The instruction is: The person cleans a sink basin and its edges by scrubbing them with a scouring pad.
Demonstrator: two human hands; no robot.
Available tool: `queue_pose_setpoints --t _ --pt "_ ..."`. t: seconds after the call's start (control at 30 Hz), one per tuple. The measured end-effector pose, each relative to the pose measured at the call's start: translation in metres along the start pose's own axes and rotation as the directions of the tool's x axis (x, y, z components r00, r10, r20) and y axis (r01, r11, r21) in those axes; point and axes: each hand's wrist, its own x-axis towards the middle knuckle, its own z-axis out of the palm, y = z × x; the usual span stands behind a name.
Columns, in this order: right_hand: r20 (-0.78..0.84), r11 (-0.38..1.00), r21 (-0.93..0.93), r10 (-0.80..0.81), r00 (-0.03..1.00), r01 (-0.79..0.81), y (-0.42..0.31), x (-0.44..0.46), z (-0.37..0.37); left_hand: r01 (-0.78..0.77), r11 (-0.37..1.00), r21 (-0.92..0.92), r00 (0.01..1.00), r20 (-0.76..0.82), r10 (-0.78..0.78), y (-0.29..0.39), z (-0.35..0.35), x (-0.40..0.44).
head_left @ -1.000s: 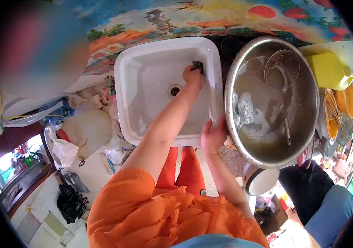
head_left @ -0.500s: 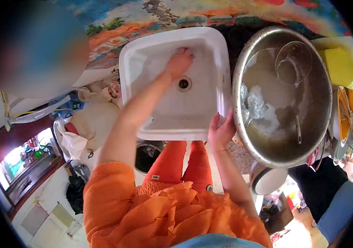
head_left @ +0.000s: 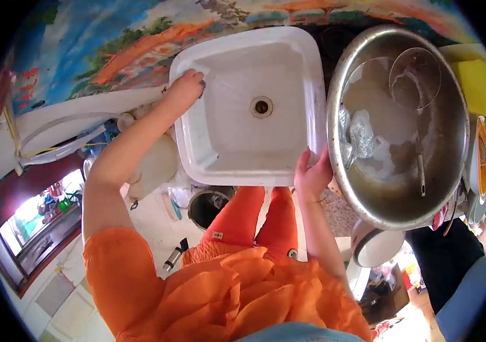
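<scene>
A white square sink (head_left: 254, 178) with a round drain (head_left: 261, 106) sits in front of me. My left hand (head_left: 186, 90) is at its upper left, fingers curled against the inner wall beside the rim. Something small and dark grey shows at those fingertips, too small to name. Between the sink's front right corner and a large metal basin (head_left: 362, 212) is my right hand (head_left: 313, 175), its thumb apart from the fingers and near the sink's edge. Cloudy water, a silvery mesh scrubber (head_left: 361, 139), a clear round bowl-like thing (head_left: 415, 78) and a thin-handled utensil (head_left: 419, 162) are in the basin.
A yellow container (head_left: 479, 88) stands right of the basin. Below it are a white pot (head_left: 377, 245) and a person's blue sleeve or trouser leg (head_left: 471, 299). A dark bucket (head_left: 200, 211) stands under the sink. Hoses (head_left: 63, 128) run along the left; a painted wall covering (head_left: 123, 51) lies behind.
My left hand has moved left from the sink's back wall to its left wall. My right hand stays by the front right corner. The whole view has shifted slightly.
</scene>
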Motion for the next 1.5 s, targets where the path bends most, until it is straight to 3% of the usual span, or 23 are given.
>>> queue_pose_setpoints --t 0.07,0.17,0.27,0.3,0.4,0.5,0.6,0.63,0.73,0.83,0.93,0.97,1.07,1.2,1.23,1.33,1.37,1.47,1.5 --pt "-0.006 1.000 -0.003 0.009 1.000 -0.009 -0.002 -0.001 0.000 0.022 0.992 -0.126 0.995 0.097 -0.009 0.003 0.000 -0.027" --pt "0.033 0.995 -0.032 0.099 0.995 -0.098 -0.005 -0.003 0.001 -0.049 0.982 -0.182 0.998 -0.045 0.041 -0.008 0.001 -0.019" --pt "0.107 0.986 0.007 0.163 0.981 -0.165 -0.012 0.001 -0.008 0.048 0.996 -0.070 0.998 0.044 -0.045 -0.016 0.001 0.012" --pt "-0.001 0.999 -0.041 0.035 0.999 -0.035 -0.005 0.000 -0.003 -0.182 0.980 0.086 0.981 -0.058 0.187 -0.020 0.006 -0.005" --pt "0.020 0.996 -0.036 0.079 0.997 -0.078 -0.008 -0.001 -0.002 -0.301 0.936 -0.182 0.952 -0.002 0.305 -0.001 0.031 -0.075" --pt "0.003 0.998 -0.010 0.064 0.998 -0.064 -0.009 0.001 -0.003 0.000 0.988 -0.152 0.977 0.210 0.032 0.011 0.030 -0.068" --pt "0.018 0.998 0.004 0.064 0.998 -0.064 -0.007 0.001 -0.004 -0.001 0.995 -0.103 0.999 0.038 0.005 0.003 0.009 -0.037" --pt "-0.044 0.999 -0.038 0.000 0.999 -0.002 -0.007 0.002 -0.003 0.027 0.996 -0.084 0.999 -0.016 -0.028 0.018 0.017 -0.058" --pt "-0.015 0.999 0.011 0.046 0.999 -0.046 -0.008 0.000 -0.002 -0.276 0.947 -0.162 0.957 -0.138 0.256 0.054 0.038 -0.120" --pt "-0.037 0.998 -0.042 0.042 0.998 -0.043 -0.008 0.001 -0.001 -0.033 0.998 -0.057 0.996 0.079 0.038 0.033 0.032 -0.078" --pt "-0.040 0.998 -0.046 0.038 0.998 -0.040 -0.006 0.000 0.000 -0.071 0.997 -0.026 0.987 -0.147 0.066 0.000 0.009 -0.043" --pt "-0.042 0.999 -0.041 0.022 0.999 -0.024 -0.006 0.001 -0.001 0.002 0.999 0.048 0.998 -0.061 0.001 0.019 0.007 -0.066" --pt "0.059 0.995 -0.053 0.083 0.995 -0.080 -0.012 0.002 -0.007 -0.199 0.965 -0.170 0.973 -0.149 0.174 0.048 0.037 -0.120" --pt "0.127 0.987 -0.049 0.161 0.979 -0.156 -0.015 0.004 -0.010 0.035 0.993 0.109 0.999 0.017 -0.037 0.017 0.007 -0.052" --pt "0.059 0.994 -0.065 0.097 0.994 -0.093 -0.010 0.002 -0.005 -0.015 1.000 0.015 0.993 -0.114 0.016 0.008 0.004 -0.049" --pt "0.034 0.995 -0.076 0.066 0.997 -0.063 -0.008 0.002 -0.002 -0.108 0.994 -0.027 0.982 -0.158 0.103 0.039 0.038 -0.114" --pt "0.081 0.989 -0.087 0.124 0.989 -0.117 -0.012 0.002 -0.005 -0.148 0.971 -0.187 0.974 -0.197 0.111 0.050 0.039 -0.131" --pt "0.049 0.991 -0.117 0.075 0.996 -0.069 -0.008 0.002 -0.002 -0.047 0.998 -0.046 0.999 -0.027 0.046 0.026 0.038 -0.097" --pt "0.064 0.991 -0.116 0.081 0.995 -0.073 -0.010 0.002 -0.004 0.028 0.999 -0.030 0.997 -0.067 -0.030 0.018 0.016 -0.073"
